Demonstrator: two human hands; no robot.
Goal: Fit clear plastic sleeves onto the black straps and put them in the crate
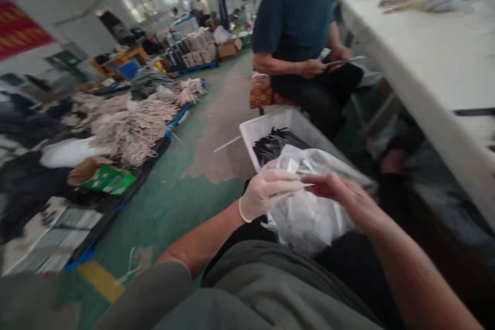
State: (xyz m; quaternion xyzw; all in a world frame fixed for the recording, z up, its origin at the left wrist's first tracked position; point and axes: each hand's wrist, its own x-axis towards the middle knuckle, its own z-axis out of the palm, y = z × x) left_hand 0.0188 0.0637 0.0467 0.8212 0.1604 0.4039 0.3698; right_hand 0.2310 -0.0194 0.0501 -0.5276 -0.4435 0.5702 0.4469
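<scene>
My left hand [265, 193] wears a thin whitish glove, its fingers stretched to the right and held close together. Bare, my right hand [344, 193] reaches in from the right and meets the left fingertips, its fingers closed on the pale, pointed end of the glove [270, 178]; blur hides the exact grip. Beneath both hands a crumpled translucent plastic bag [309, 221] rests over my lap and the near end of a white plastic bin [247, 136]. Black strips [276, 144] lie in a heap inside the bin.
Beyond the bin a seated person [297, 20] holds a thin item. A white-topped table [433, 46] runs along the right, with pale bundles on it. To the left, beige cord bundles [127, 129] and an open green-and-brown carton [108, 178] lie on pallets beside the green floor [178, 206].
</scene>
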